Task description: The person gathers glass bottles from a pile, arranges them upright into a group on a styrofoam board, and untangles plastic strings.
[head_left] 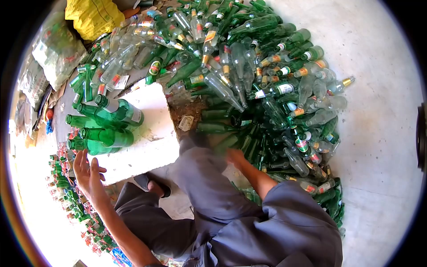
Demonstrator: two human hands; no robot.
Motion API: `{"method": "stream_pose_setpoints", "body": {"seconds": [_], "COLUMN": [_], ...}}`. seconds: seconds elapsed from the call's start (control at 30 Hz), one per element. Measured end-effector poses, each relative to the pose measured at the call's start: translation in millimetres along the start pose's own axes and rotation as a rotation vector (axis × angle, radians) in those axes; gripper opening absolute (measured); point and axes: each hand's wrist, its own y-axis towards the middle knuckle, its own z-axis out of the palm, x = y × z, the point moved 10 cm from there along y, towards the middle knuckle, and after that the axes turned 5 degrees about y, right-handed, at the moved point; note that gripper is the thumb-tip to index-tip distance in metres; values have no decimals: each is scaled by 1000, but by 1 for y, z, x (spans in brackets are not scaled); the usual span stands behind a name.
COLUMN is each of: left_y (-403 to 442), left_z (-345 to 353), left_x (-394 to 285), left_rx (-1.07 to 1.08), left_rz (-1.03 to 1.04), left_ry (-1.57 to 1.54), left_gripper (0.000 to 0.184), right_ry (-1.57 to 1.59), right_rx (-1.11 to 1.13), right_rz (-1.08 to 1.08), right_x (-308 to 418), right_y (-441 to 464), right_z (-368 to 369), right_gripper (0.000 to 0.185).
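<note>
My left hand (90,175) is open, its fingers spread just in front of the upright green glass bottles (106,137) on a white board (153,129). It holds nothing. Several bottles form a tight group there, some with pale labels. My right hand (233,157) is beside my right knee, at the near edge of the bottle pile. A blurred green bottle (227,144) lies against or close to it. Motion smears the fingers, so I cannot tell whether they grip that bottle.
A large heap of green and clear bottles (275,89) spreads across the pale floor (373,133). A yellow sack (93,18) and a clear plastic bag (60,55) stand at the back left. Rows of bottles (78,200) line the left side. A sandalled foot (156,188) is under the board's edge.
</note>
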Motion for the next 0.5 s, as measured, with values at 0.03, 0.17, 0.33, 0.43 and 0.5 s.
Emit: {"method": "stream_pose_setpoints", "body": {"seconds": [0.03, 0.17, 0.33, 0.43, 0.5], "left_y": [-1, -6, -11, -16, -18], "left_z": [0, 1, 4, 4, 5], "left_x": [-1, -4, -9, -11, -14], "left_rx": [-3, 1, 17, 14, 11], "left_rz": [-2, 7, 11, -13, -35], "left_ry": [5, 2, -9, -10, -6], "left_gripper": [54, 52, 49, 48, 48], "right_ry": [57, 241, 305, 267, 271], "right_rx": [-35, -260, -258, -262, -260], "right_rz": [35, 196, 74, 84, 84], "right_x": [-1, -7, -7, -12, -6], "right_y": [5, 13, 27, 32, 27], "right_z": [1, 0, 10, 12, 15], "right_gripper": [35, 39, 41, 41, 41]}}
